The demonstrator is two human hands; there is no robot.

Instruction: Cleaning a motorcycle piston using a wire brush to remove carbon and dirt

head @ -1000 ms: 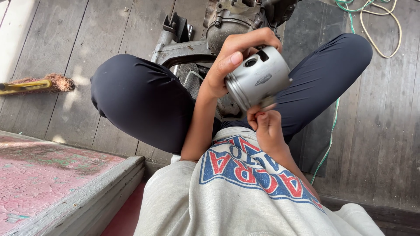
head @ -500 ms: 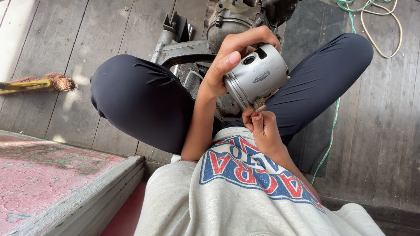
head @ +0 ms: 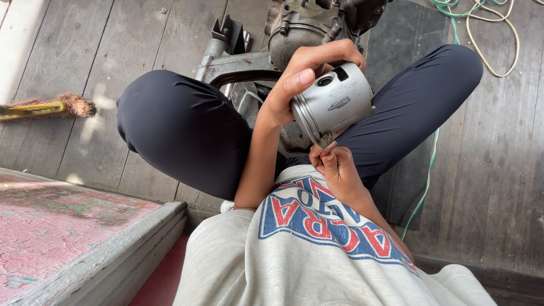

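Observation:
My left hand (head: 294,85) is wrapped around a silver metal piston (head: 337,102) and holds it above my crossed legs, with its ringed end tilted down toward me. My right hand (head: 335,167) is just below it. Its fingertips pinch a small bristly tuft (head: 326,139), which touches the piston's grooved lower edge. Dark trousers and a grey printed shirt fill the middle of the view.
A grimy engine block (head: 300,28) and a grey metal bracket (head: 226,54) lie on the plank floor behind my knees. There is a yellow-handled broom (head: 51,106) at the left and green and beige cords (head: 481,25) at the top right. A worn pink step (head: 62,226) is at the lower left.
My right hand has shifted slightly left under the piston with the tuft against its edge. The piston and left hand have stayed almost still.

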